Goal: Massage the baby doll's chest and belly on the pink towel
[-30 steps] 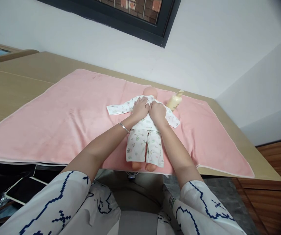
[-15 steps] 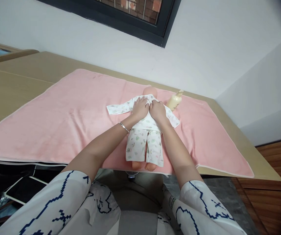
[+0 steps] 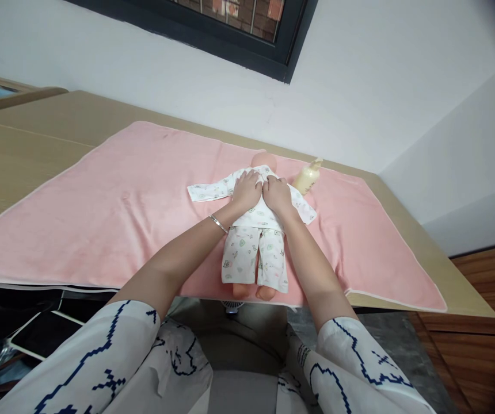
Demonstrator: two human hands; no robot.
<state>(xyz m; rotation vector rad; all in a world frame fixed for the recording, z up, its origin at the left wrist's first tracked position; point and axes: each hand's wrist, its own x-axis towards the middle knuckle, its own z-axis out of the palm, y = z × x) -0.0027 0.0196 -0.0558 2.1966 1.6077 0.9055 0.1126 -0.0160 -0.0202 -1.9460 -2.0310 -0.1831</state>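
Note:
A baby doll [image 3: 258, 218] in a white printed top and matching trousers lies stretched out on a pink blanket [image 3: 178, 172], its head away from me and its feet at the near edge. No face shows on its head. My left hand [image 3: 247, 191] rests on the left of the doll's upper body, fingers laid flat on the top. Beside it, my right hand [image 3: 277, 194] presses on the right of the upper body, its fingers slightly bent. The two hands meet near the middle, gripping nothing. The doll's right-hand sleeve is partly covered by my right arm.
A pale yellow pump bottle [image 3: 307, 178] stands on the blanket, right of the doll's head. The wooden table [image 3: 27, 144] runs along a white wall beneath a dark window frame [image 3: 230, 49]. A small fan [image 3: 232, 307] sits below the near edge.

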